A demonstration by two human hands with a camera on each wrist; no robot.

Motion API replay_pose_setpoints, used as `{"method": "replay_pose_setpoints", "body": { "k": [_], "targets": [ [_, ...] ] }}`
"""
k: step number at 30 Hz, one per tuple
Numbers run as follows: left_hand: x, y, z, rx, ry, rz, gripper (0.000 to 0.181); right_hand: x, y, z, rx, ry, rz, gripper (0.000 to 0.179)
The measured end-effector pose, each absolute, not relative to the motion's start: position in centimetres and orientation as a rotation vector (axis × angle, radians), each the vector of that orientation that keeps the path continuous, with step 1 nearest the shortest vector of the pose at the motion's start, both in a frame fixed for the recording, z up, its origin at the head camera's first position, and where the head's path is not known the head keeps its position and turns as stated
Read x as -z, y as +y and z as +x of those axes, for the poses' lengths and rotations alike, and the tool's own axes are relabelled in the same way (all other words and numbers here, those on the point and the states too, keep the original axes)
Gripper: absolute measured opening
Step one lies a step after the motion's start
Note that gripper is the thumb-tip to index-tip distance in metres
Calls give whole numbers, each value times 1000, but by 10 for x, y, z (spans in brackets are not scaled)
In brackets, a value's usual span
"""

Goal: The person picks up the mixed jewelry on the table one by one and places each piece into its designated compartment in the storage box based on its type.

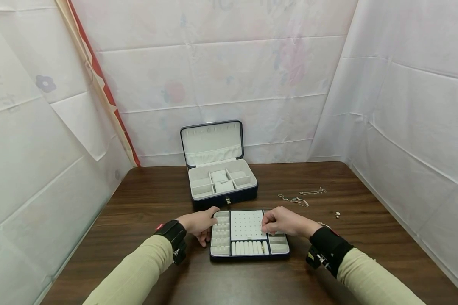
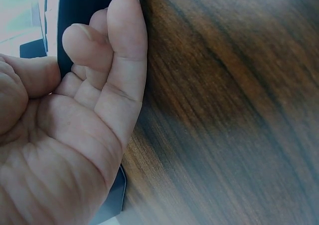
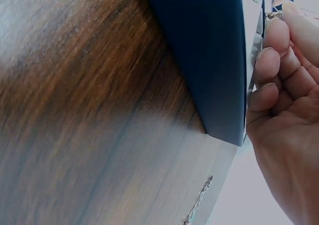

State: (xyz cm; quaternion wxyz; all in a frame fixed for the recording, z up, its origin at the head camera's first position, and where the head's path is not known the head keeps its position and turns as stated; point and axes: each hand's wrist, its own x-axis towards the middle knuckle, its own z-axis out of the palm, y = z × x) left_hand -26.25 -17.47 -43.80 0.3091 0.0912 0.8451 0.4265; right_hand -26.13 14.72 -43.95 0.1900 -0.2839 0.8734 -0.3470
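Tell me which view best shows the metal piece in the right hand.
The right wrist view: it shows the metal piece close up, poking out from the grip of the right hand. In the head view it is too small or hidden to make out; the left wrist view does not show it.

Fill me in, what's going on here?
A person's left hand holds the left edge of a jewelry tray. The right hand pinches a small metallic piece at the right side of the tray's perforated panel. Behind it, a jewelry box stands open. Two chains and some small pieces lie on the table to the right.
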Motion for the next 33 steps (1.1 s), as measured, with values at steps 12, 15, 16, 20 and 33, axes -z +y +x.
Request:
{"method": "replay_pose_setpoints", "body": {
  "k": [12, 15, 16, 20, 33],
  "targets": [
    [440, -175, -263, -1124, 2239, 233, 54, 442, 146, -262, 973, 2460, -821, 13],
    [440, -174, -263, -1119, 2243, 230, 54, 443, 146, -263, 975, 2470, -837, 12],
    [439, -174, -263, -1116, 2244, 230, 54, 443, 146, -263, 975, 2474, -841, 11],
    [439, -174, -262, -1112, 2247, 230, 54, 445, 146, -263, 965, 2492, -857, 11],
    [436, -174, -261, -1114, 2241, 255, 55, 447, 145, -261, 955, 2510, -873, 11]
  ]
}}
